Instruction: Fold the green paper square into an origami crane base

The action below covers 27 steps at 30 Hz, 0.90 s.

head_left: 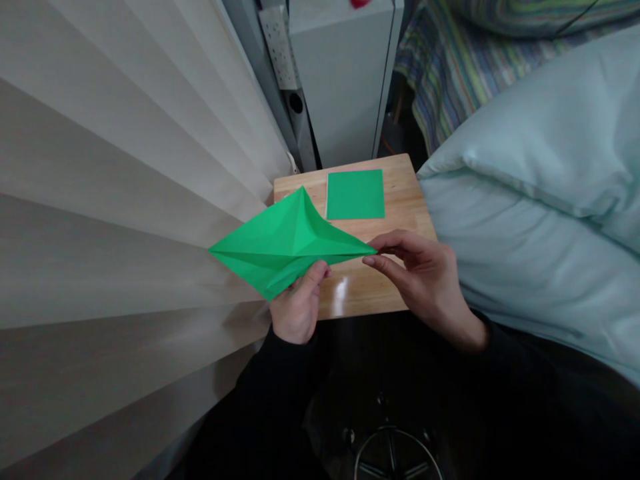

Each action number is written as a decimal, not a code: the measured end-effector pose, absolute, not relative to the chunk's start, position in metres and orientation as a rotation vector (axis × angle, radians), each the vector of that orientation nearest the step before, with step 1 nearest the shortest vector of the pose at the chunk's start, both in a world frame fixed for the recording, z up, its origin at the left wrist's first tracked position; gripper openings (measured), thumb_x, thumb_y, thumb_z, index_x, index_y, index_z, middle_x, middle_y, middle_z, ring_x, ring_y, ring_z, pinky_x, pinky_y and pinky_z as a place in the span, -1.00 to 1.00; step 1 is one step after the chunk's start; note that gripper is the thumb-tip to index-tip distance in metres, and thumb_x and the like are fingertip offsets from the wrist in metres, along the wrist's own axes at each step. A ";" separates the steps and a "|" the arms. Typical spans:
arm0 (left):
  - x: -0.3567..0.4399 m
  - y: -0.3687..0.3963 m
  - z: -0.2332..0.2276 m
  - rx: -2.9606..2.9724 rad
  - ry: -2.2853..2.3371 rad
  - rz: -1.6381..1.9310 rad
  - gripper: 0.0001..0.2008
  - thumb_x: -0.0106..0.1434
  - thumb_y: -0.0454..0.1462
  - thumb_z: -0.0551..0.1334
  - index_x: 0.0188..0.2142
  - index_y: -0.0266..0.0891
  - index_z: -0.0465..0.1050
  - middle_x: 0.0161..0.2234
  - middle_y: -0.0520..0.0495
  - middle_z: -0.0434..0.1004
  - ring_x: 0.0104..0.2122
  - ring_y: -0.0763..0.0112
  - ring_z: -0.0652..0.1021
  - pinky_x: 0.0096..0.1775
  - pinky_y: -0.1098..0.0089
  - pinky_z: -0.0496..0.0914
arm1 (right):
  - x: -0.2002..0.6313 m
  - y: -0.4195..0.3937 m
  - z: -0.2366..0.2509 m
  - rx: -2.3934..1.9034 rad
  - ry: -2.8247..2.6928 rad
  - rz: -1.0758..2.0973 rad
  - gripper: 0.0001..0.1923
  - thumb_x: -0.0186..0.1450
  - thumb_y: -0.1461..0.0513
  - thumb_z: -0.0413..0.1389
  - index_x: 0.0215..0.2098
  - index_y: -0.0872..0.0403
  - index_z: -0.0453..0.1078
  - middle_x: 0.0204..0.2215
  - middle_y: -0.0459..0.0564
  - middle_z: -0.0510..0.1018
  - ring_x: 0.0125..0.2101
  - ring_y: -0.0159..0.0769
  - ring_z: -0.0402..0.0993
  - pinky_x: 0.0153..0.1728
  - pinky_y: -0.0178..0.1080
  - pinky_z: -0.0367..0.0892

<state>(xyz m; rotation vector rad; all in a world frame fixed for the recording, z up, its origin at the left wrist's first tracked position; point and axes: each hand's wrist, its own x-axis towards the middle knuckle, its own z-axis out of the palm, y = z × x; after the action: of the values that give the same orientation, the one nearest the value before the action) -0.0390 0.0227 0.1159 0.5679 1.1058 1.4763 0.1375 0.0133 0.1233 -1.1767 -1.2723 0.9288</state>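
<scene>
A sheet of green origami paper [270, 237], creased and partly folded into a long pointed shape, is held up above the small wooden table [360, 293]. My left hand [299, 310] supports its lower edge, the thumb on top and the other fingers hidden beneath the paper. At the right-hand point, my right hand [425, 280] has its thumb and forefinger close around the narrow tip. Farther back on the table lies a flat green square of paper [355, 194], apart from both hands.
A pale pleated curtain [125, 220] hangs along the left side. Behind the table stands a white cabinet [345, 80] beside a power strip [280, 50]. Light blue bedding [540, 167] borders the right, with a striped cloth [465, 60] beyond. Below is a round metal chair base [395, 433].
</scene>
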 end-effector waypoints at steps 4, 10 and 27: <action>-0.039 0.023 0.116 0.562 1.117 1.482 -0.62 -0.17 -0.26 0.66 -0.38 -0.12 0.58 -0.41 0.15 0.62 -0.38 0.51 0.56 -0.36 0.46 0.46 | 0.139 0.013 0.130 -1.221 -1.413 0.770 -0.94 0.31 0.22 0.35 -0.27 0.01 0.58 -0.34 -0.09 0.69 -0.31 -0.27 0.61 -0.22 -0.18 0.51; -0.039 0.024 0.117 0.549 1.134 1.480 -0.63 -0.16 -0.26 0.65 -0.40 -0.15 0.57 -0.42 0.14 0.62 -0.43 0.51 0.57 -0.39 0.45 0.47 | 0.140 0.012 0.136 -1.215 -1.487 0.704 -0.91 0.34 0.18 0.32 -0.33 -0.02 0.55 -0.39 -0.07 0.66 -0.33 -0.22 0.58 -0.25 -0.15 0.49; -0.041 0.023 0.119 0.653 1.112 1.357 -0.65 -0.08 -0.18 0.62 -0.45 -0.23 0.52 -0.51 0.09 0.52 -0.56 0.57 0.46 -0.51 0.51 0.36 | 0.134 0.018 0.128 -1.178 -0.695 1.834 -0.62 0.02 0.14 0.50 -0.30 0.08 0.50 -0.51 -0.17 0.55 -0.56 -0.48 0.32 -0.54 -0.34 0.21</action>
<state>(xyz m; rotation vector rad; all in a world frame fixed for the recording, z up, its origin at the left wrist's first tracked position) -0.0406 0.0230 0.1192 0.6533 1.1117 1.3572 0.1344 0.0183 0.1276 -1.1778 -0.6949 1.8340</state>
